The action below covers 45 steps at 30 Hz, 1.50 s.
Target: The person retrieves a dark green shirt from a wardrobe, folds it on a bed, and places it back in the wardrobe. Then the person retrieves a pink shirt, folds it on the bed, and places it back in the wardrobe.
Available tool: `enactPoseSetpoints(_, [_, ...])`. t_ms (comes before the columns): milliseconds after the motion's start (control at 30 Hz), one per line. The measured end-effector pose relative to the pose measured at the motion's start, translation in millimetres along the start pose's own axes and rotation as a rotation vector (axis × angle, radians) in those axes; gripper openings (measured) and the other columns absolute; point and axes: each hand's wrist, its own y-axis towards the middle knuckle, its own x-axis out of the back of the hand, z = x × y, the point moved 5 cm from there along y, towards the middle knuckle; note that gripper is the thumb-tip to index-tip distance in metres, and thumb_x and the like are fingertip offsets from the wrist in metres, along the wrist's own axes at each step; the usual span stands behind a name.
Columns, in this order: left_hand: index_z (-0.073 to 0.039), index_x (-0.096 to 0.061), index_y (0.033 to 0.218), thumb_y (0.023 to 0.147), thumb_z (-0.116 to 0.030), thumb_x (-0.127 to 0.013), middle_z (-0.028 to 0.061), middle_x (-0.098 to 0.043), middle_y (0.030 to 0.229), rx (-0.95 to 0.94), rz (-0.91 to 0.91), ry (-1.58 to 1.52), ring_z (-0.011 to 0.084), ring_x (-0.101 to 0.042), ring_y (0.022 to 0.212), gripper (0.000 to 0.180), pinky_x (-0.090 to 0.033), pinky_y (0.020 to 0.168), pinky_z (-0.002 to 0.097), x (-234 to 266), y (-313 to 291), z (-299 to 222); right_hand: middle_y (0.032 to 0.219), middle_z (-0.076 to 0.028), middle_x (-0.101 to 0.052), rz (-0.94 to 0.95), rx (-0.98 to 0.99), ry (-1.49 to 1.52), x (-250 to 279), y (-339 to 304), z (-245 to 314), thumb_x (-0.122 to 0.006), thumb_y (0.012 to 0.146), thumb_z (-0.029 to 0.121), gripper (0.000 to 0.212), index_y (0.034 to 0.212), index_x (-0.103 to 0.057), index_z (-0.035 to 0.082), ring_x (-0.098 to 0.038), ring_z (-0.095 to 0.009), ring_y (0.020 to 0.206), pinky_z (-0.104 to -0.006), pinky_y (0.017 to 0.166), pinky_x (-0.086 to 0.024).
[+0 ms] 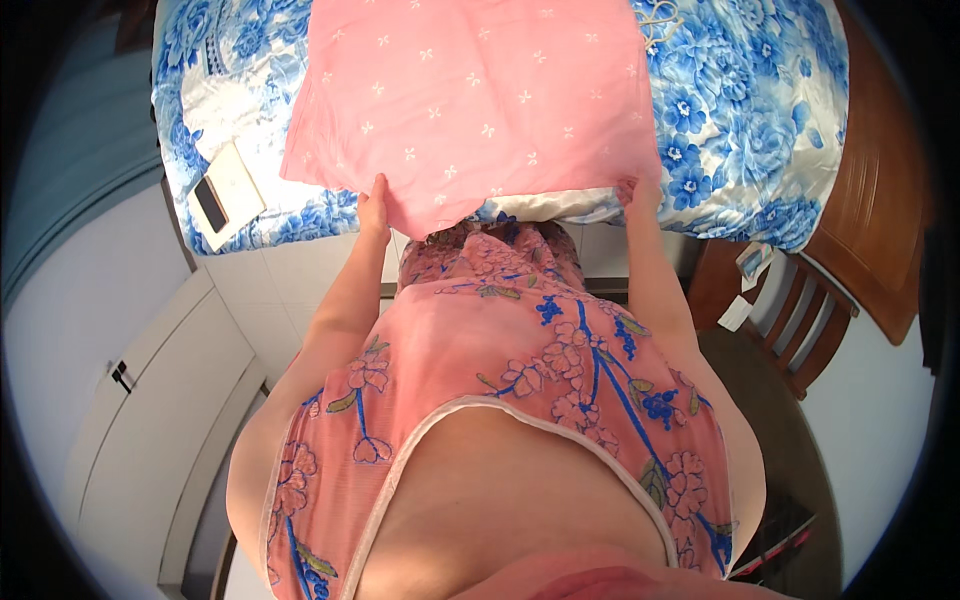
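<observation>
Left hand: the left hand [375,210] grips the near edge of a pink pillowcase [470,100], fingers closed over the cloth at about 10 o'clock from the frame's centre.
Right hand: the right hand [632,195] pinches the same near edge at about 1 o'clock, fingers folded onto the fabric.
Pillowcase: pink with small white motifs, spread flat over the bed at 12 o'clock; a white pillow [545,205] shows under its near edge between the two hands.
Bed: a blue-and-white floral bedspread [745,110] lies beneath, showing on both sides of the pink cloth.
Left of bed: a phone [210,203] rests on a pale flat case at 10 o'clock, on the bedspread.
Right side: a wooden chair [810,320] stands at 3 o'clock, beside a wooden headboard [880,190].
Lower left: a white cabinet [150,420] at 8 o'clock.
</observation>
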Motion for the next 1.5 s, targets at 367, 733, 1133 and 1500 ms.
enactPoseSetpoints(367, [-0.012, -0.058, 0.124, 0.083, -0.029, -0.081, 0.0020, -0.067, 0.120, 0.478, 0.389, -0.018, 0.0230, -0.065, 0.108, 0.050, -0.043, 0.097, 0.0520, 27.1, -81.3, 63.0, 0.063, 0.003, -0.051, 0.142, -0.157, -0.068, 13.4, 25.4, -3.5, -0.076, 0.084, 0.011, 0.017, 0.089, -0.060, 0.015, -0.041, -0.009, 0.045, -0.0222, 0.038, -0.027])
enactPoseSetpoints(733, [0.001, -0.060, 0.122, 0.101, -0.027, -0.059, 0.0138, -0.072, 0.099, 0.140, 0.500, -0.368, 0.0236, -0.073, 0.080, 0.034, -0.056, 0.058, 0.0235, 66.7, -79.5, -74.2, 0.079, -0.003, -0.068, 0.494, -0.114, -0.080, -47.9, -6.1, 110.3, -0.062, 0.094, 0.020, 0.017, 0.105, -0.061, 0.007, -0.064, -0.016, 0.061, -0.0227, 0.041, -0.038])
enactPoseSetpoints(1133, [0.006, -0.055, 0.123, 0.103, -0.022, -0.054, 0.0152, -0.066, 0.108, -0.248, 0.419, -0.544, 0.0338, -0.068, 0.105, 0.035, -0.059, 0.089, 0.0442, -49.3, 16.1, -227.1, 0.100, -0.018, -0.069, 0.469, 0.245, 0.200, -140.1, 5.2, 171.5, -0.060, 0.098, 0.018, 0.020, 0.100, -0.061, -0.002, -0.069, -0.029, 0.082, -0.0387, 0.069, -0.057])
enactPoseSetpoints(1500, [0.015, -0.057, 0.125, 0.080, -0.031, -0.084, 0.0186, -0.068, 0.105, -0.513, -0.363, 0.205, 0.0240, -0.065, 0.093, 0.070, -0.054, 0.081, 0.0349, 29.9, 33.5, -104.5, 0.080, -0.004, -0.064, 0.278, 0.133, 0.087, -99.6, 29.9, 101.1, -0.079, 0.089, 0.025, 0.026, 0.099, -0.066, 0.005, -0.059, -0.019, 0.066, -0.0337, 0.055, -0.048])
